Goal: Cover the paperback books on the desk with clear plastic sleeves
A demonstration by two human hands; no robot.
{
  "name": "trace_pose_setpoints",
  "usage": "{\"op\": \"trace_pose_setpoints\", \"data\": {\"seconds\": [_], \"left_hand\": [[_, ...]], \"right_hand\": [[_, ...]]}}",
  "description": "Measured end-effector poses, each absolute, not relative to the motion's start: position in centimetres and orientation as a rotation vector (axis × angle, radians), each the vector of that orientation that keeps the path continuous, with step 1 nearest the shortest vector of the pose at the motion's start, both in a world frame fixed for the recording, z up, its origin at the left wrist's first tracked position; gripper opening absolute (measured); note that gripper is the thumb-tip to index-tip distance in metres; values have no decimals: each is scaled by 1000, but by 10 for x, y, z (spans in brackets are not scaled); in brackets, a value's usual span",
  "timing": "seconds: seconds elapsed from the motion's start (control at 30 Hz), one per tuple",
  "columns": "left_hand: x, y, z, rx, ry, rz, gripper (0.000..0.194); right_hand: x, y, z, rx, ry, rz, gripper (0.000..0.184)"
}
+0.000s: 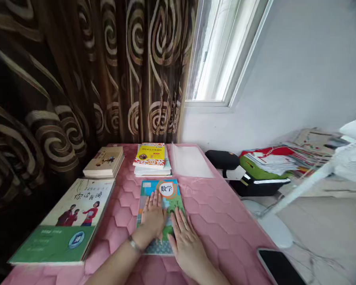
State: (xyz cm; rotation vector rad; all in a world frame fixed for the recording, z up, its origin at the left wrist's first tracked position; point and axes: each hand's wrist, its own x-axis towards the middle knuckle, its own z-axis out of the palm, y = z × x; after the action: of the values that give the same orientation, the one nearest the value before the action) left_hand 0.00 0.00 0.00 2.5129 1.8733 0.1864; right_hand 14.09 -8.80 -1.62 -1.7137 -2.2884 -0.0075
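A math textbook (166, 206) with a blue and green cover lies flat on the pink quilted table cover (216, 225), directly in front of me. My left hand (153, 215) rests palm down on the book's left half, fingers stretched toward its top edge. On the lower right part of the cover lies my right hand (185, 239), fingers extended and its outer side close to the book's right edge. Neither hand grips anything. Parts of the cover picture are hidden beneath both hands.
Left stands a stack of large books (62, 221), with smaller brown books (104, 161) behind. Further back are a pile with a yellow book (150, 152) and clear plastic covers (191, 160). A phone (280, 267) lies at the right edge, near a white lamp (302, 182).
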Motion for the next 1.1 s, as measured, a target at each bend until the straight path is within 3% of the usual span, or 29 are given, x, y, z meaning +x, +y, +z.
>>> {"op": "trace_pose_setpoints", "data": {"seconds": [0.27,0.57,0.83,1.1], "left_hand": [[-17,55,20,2500,1891,257,59],[-40,24,-4,2623,2052,488,55],[-47,14,-2,2611,1934,303,55],[-43,14,-1,2581,1974,454,54]], "right_hand": [[142,-85,-25,-1730,-2271,-35,59],[140,-81,-12,-1769,-2342,105,63],[95,-6,22,-1473,-2458,268,59],[110,54,21,-1739,-2380,153,66]]}}
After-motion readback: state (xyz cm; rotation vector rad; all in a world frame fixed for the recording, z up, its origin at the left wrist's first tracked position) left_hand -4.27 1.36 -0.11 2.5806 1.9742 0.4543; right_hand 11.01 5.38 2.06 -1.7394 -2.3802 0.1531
